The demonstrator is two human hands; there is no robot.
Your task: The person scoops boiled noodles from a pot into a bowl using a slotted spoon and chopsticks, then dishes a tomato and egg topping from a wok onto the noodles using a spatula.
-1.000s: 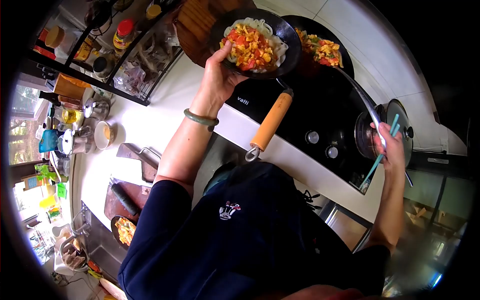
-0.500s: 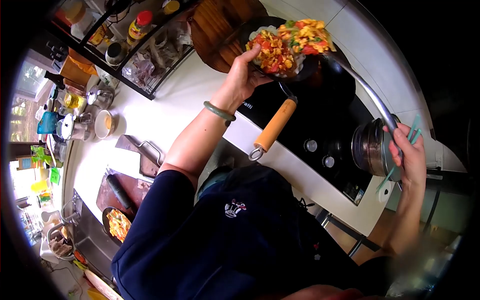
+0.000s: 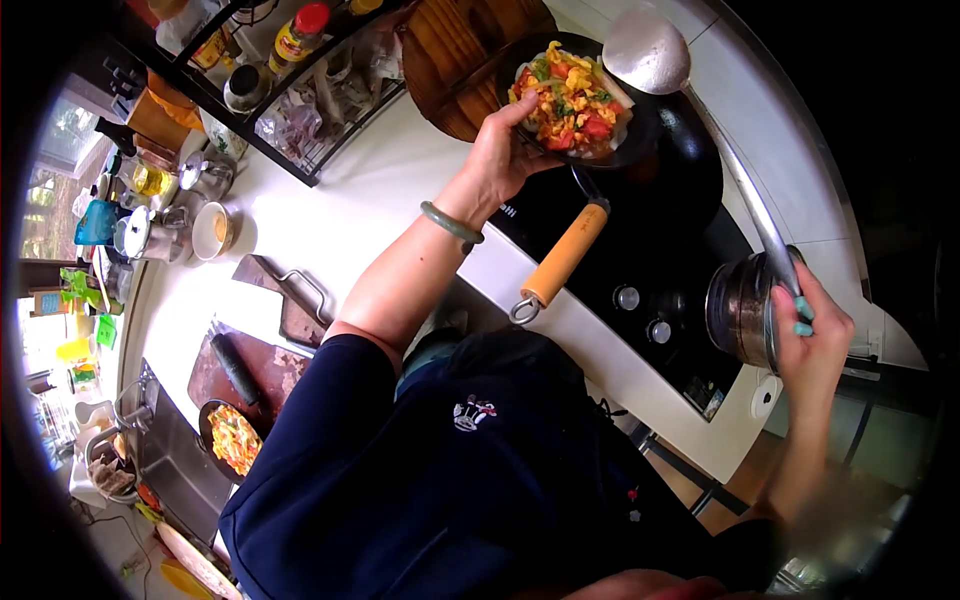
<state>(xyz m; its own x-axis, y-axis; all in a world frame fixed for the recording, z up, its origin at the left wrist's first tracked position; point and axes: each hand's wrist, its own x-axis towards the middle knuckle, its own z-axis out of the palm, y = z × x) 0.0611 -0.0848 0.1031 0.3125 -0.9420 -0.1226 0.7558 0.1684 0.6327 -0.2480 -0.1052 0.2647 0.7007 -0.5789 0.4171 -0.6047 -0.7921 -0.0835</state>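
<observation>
My left hand [image 3: 505, 150] grips a dark bowl [image 3: 645, 135], its thumb over the rim. Tomato and scrambled egg [image 3: 572, 100] with bits of green lie in it on pale noodles. My right hand [image 3: 815, 325] is closed around the long handle of a metal ladle [image 3: 648, 52], whose upturned head is beside the bowl. Teal chopsticks [image 3: 803, 318] show between the same fingers, mostly hidden. Under the bowl, a dark wok [image 3: 690, 170] with a wooden handle [image 3: 567, 255] sits on the black stove [image 3: 640, 260].
A metal pot [image 3: 735, 310] stands on the stove near my right hand. Behind the bowl is a round wooden lid [image 3: 460, 70]. At left are a spice rack [image 3: 310, 165], a cleaver [image 3: 235, 370] on a board, another plate of food [image 3: 235, 440] and the sink [image 3: 180, 470].
The ladle's food has gone into the bowl, and its head has turned over and moved right. My right hand has tilted, hiding most of the chopsticks. The view has shifted slightly.
</observation>
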